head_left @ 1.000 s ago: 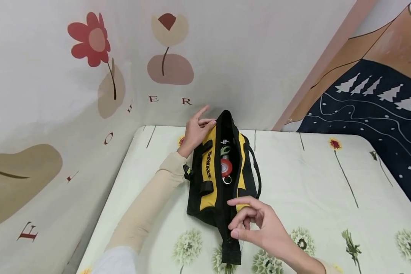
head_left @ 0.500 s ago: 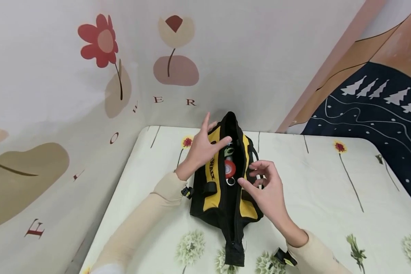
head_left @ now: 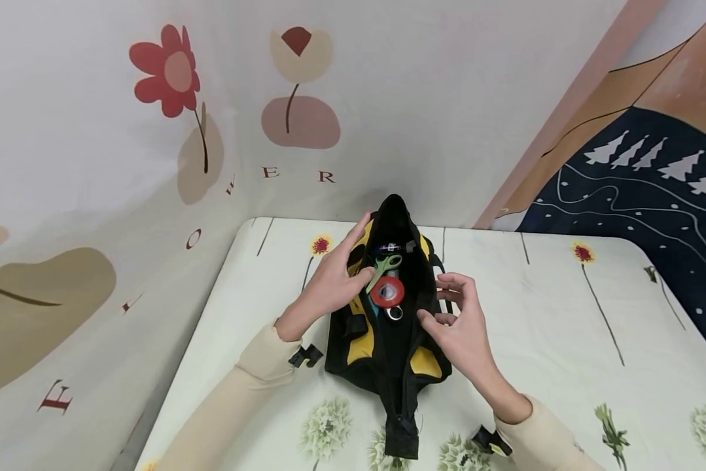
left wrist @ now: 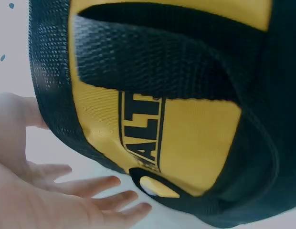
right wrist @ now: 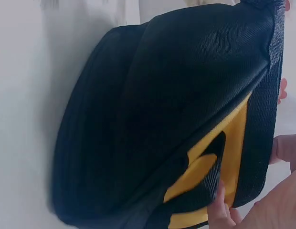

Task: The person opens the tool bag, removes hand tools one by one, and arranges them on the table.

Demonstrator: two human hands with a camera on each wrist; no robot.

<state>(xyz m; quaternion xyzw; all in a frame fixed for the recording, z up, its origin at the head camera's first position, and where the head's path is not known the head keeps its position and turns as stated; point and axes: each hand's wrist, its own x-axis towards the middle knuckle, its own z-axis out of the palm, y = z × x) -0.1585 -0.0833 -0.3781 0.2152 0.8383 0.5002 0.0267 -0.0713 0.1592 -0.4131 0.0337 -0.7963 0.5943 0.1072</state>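
- Currently holding apart the mouth of a black-and-yellow bag [head_left: 361, 347] standing on the table [head_left: 541, 366], between both hands.
- Reaching the left hand [head_left: 329, 281] over the bag's left rim, laying the thumb inside the mouth.
- Stretching the other left fingers [left wrist: 98, 185] nearly straight outside the bag, spreading wide of the thumb and clasping nothing.
- Pinching the right rim with the right hand [head_left: 469, 327], placing the thumb inside and bending the fingers [right wrist: 218, 210] against the outer side, with only the bag's edge filling the narrow gap.
- Seeing inside the bag a red tape roll [head_left: 387, 292], with green scissors [head_left: 392, 261] lying just beyond, seemingly touching it.
- Noticing a silver ring [head_left: 394, 313] just beside the roll's near edge, and past the scissors a dark object with white print [head_left: 392, 248], too small for naming.
- Viewing a black webbing handle [left wrist: 157, 57] from the left wrist, arching across the yellow side above dark lettering.
- Extending a black end tab [head_left: 402, 438] toward the near side, resting over the table's printed flowers.
- Facing a pale wall [head_left: 423, 98] behind, bearing a red flower print [head_left: 178, 72].
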